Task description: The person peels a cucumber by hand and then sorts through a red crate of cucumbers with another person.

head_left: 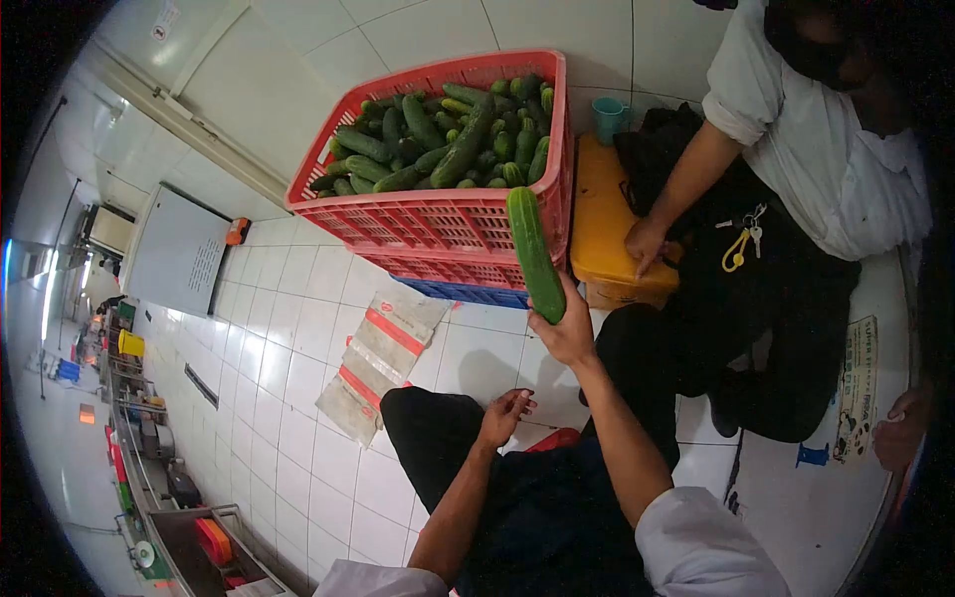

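Note:
A long green cucumber [533,254] is held by its lower end in my right hand [567,326], its fingers wrapped around it. The cucumber stands nearly upright, its top overlapping the front of a red plastic crate [428,221]. Many cucumbers [463,144] are piled in that crate. My left hand [505,418] hovers near my knee with its fingers loosely curled and apart, and nothing shows in it.
Under the red crate is a blue crate [463,291]. A flattened sack [383,358] lies on the tiled floor. To the right, a co-worker's hand [647,244] rests by a yellow box [602,214] with a teal cup [609,117] on it. Keys [741,244] hang at the co-worker's clothing.

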`<state>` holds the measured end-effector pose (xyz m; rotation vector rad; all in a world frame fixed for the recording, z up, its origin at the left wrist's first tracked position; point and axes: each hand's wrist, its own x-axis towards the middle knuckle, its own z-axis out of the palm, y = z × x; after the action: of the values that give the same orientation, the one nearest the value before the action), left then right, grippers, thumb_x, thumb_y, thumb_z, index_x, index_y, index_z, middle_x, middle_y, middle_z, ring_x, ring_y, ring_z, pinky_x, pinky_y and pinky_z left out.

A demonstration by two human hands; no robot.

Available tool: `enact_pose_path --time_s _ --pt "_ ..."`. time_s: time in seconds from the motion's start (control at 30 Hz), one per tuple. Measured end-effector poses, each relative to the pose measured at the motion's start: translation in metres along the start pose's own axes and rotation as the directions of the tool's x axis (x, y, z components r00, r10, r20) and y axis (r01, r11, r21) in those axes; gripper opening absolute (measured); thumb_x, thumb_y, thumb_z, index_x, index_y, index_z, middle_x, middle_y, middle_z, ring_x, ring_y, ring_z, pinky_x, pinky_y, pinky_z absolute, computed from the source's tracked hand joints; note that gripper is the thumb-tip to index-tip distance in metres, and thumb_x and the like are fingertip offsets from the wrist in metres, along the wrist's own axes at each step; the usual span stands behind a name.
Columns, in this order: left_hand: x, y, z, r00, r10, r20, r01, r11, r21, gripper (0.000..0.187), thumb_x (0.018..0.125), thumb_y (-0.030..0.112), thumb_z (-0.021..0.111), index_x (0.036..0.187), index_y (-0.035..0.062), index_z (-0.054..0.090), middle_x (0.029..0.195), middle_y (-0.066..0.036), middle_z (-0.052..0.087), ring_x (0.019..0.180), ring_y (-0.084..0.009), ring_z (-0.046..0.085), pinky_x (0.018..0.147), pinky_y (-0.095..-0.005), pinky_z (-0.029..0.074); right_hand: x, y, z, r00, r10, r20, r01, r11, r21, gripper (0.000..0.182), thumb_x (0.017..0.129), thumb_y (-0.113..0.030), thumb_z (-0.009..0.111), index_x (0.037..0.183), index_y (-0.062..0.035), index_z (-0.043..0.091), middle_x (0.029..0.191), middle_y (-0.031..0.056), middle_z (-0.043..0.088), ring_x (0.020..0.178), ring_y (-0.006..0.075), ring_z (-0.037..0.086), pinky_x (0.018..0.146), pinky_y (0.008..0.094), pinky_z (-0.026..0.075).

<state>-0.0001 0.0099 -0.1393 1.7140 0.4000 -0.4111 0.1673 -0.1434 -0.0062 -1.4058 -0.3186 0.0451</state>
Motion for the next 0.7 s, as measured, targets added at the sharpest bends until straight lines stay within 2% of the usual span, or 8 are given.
enact_pose_path --time_s 0.07,0.1,0.23,0.33,0.43,0.53,0.63,0.7 --pt "0.007 -0.003 0.003 1.000 -0.001 0.011 0.002 1.000 -0.004 0.044 0.101 0.040 0.049 0.117 0.0018 0.063 0.094 -0.007 0.070 0.081 -0.0145 0.063 0.074 -0.0294 0.050 0.001 -0.012 0.006 0.999 0.013 -0.039 -0.011 0.999 0.045 0.060 0.073 -0.009 0.069 0.129 -0.0014 0.048 0.100 0.0108 0.063 0.093 0.0203 0.062 0.086 0.0347 0.048" --pt "0.006 -0.005 0.004 1.000 -0.008 0.018 0.009 1.000 -0.013 0.043 0.101 0.039 0.049 0.116 0.0015 0.063 0.094 -0.008 0.070 0.081 -0.0146 0.063 0.075 -0.0294 0.050 0.004 -0.013 0.010 0.989 -0.098 -0.115 0.097 0.995 -0.009 0.061 0.072 -0.010 0.069 0.129 0.0000 0.048 0.102 0.0127 0.065 0.095 0.0210 0.064 0.087 0.0360 0.048" --pt "0.007 0.004 0.009 0.999 -0.032 0.035 0.031 0.999 0.021 0.034 0.101 0.029 0.052 0.116 0.0006 0.061 0.093 -0.008 0.070 0.081 -0.0147 0.063 0.077 -0.0290 0.050 0.003 -0.021 0.004 0.950 -0.243 -0.194 0.231 0.970 -0.082 0.060 0.071 -0.010 0.069 0.127 -0.0002 0.050 0.099 0.0144 0.067 0.090 0.0248 0.067 0.082 0.0371 0.051" --pt "0.009 0.002 0.013 0.998 0.005 0.058 -0.008 0.998 0.056 0.028 0.100 0.021 0.053 0.116 -0.0001 0.060 0.093 -0.009 0.069 0.082 -0.0152 0.064 0.078 -0.0291 0.051 0.007 0.002 -0.002 0.972 -0.158 -0.171 0.130 0.978 -0.164 0.055 0.071 -0.009 0.069 0.123 -0.0015 0.052 0.096 0.0146 0.067 0.086 0.0261 0.068 0.078 0.0367 0.052" --pt "0.009 0.000 0.012 0.997 0.011 0.073 -0.016 0.998 0.066 0.025 0.099 0.016 0.053 0.116 -0.0006 0.060 0.093 -0.011 0.069 0.083 -0.0155 0.064 0.078 -0.0293 0.051 0.007 0.001 -0.001 0.969 -0.039 -0.243 -0.034 0.957 -0.289 0.051 0.070 -0.008 0.069 0.119 -0.0024 0.054 0.094 0.0140 0.067 0.084 0.0255 0.068 0.077 0.0368 0.052" --pt "0.011 -0.005 0.013 0.997 0.021 0.076 -0.023 0.999 0.024 0.024 0.098 0.012 0.052 0.117 -0.0010 0.060 0.094 -0.011 0.069 0.084 -0.0158 0.064 0.079 -0.0293 0.051 0.003 -0.015 0.008 0.964 -0.074 -0.257 0.034 0.987 -0.160 0.049 0.070 -0.009 0.070 0.116 -0.0022 0.054 0.092 0.0130 0.067 0.085 0.0269 0.068 0.078 0.0372 0.051" --pt "0.012 -0.007 0.011 0.994 0.064 0.092 -0.065 0.998 0.005 0.024 0.097 0.008 0.050 0.117 -0.0011 0.060 0.095 -0.011 0.069 0.085 -0.0161 0.064 0.079 -0.0296 0.051 0.005 -0.020 0.018 0.934 -0.225 -0.277 0.187 0.970 -0.158 0.052 0.070 -0.008 0.070 0.120 -0.0012 0.054 0.089 0.0114 0.066 0.080 0.0181 0.065 0.074 0.0313 0.051" --pt "0.014 -0.009 0.010 0.994 0.040 0.100 -0.044 0.998 0.037 0.025 0.096 0.007 0.049 0.117 -0.0012 0.060 0.096 -0.011 0.069 0.085 -0.0162 0.064 0.080 -0.0296 0.051 0.008 -0.014 0.018 0.968 -0.043 -0.247 -0.009 0.979 -0.204 0.051 0.070 -0.009 0.071 0.117 -0.0019 0.054 0.090 0.0128 0.067 0.083 0.0256 0.067 0.075 0.0358 0.051"
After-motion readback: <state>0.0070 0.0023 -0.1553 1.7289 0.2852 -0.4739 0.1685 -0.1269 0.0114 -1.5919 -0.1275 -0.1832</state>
